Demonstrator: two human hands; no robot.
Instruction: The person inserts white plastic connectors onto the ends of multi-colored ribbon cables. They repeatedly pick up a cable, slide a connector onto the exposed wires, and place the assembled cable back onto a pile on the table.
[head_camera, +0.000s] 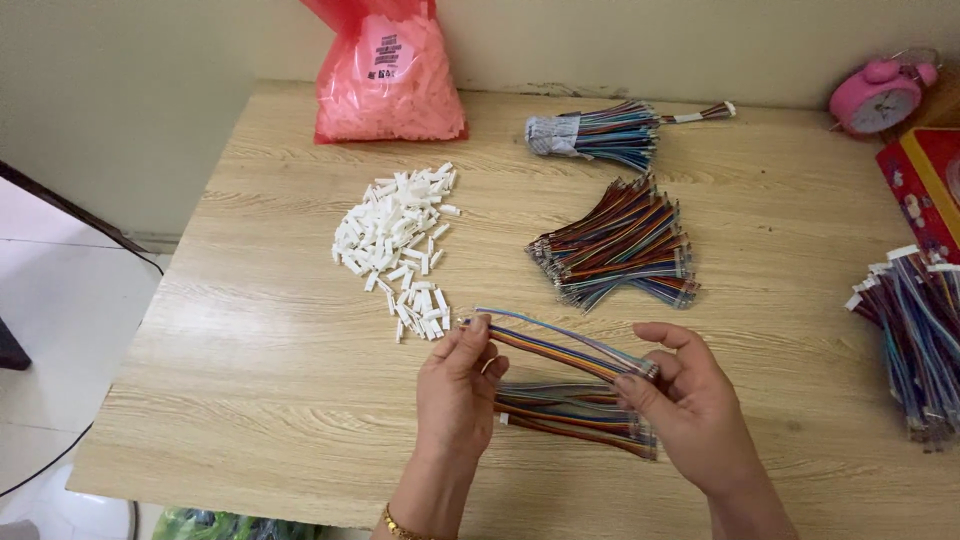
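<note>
My left hand (456, 385) and my right hand (690, 400) pinch the two ends of a flat multicoloured ribbon cable (560, 345), held stretched just above the table. Under it lies a small stack of similar cables (570, 410). A heap of small white plastic connectors (400, 240) lies to the upper left of my left hand. A bigger pile of multicoloured cables (620, 245) sits beyond my hands.
A red plastic bag of white connectors (388, 80) stands at the back of the wooden table (270, 350). A wrapped cable bundle (600, 132) lies at the back. More cables (915, 330), a red box (925, 185) and a pink alarm clock (878, 95) are on the right.
</note>
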